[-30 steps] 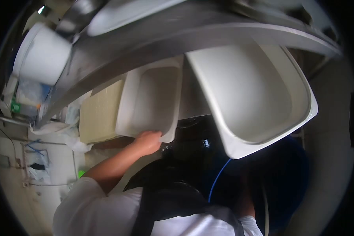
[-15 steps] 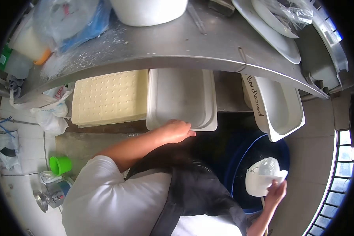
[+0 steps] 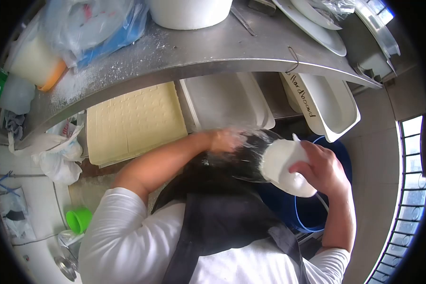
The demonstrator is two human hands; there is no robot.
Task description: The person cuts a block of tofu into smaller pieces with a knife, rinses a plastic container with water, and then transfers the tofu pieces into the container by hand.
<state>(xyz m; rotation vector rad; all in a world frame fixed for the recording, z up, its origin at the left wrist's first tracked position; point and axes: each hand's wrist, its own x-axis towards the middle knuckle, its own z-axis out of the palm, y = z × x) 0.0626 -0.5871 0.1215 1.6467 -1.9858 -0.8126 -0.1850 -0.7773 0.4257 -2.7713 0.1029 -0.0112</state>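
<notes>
My right hand (image 3: 325, 169) grips a white plastic container (image 3: 281, 163), tipped on its side with its mouth facing left. A sheet of water (image 3: 251, 154) splashes from it toward my left hand (image 3: 225, 141). Blur and spray smear the left hand's fingers, so their grip does not show. That hand is at the near edge of a shallow white tray (image 3: 222, 102), partly under the steel counter. Below the container stands a blue tub (image 3: 300, 215).
Left of the tray lies a cream dimpled slab (image 3: 135, 120). A deep white bin (image 3: 333, 102) with black lettering sits to the right. Above is a flour-dusted steel counter (image 3: 189, 52) with a white bucket (image 3: 189, 14). A green cup (image 3: 79, 220) stands lower left.
My right hand has raised the container from the blue tub and brought it left, tipping it. Water now pours out. My left hand remains near the tray's front edge, now blurred.
</notes>
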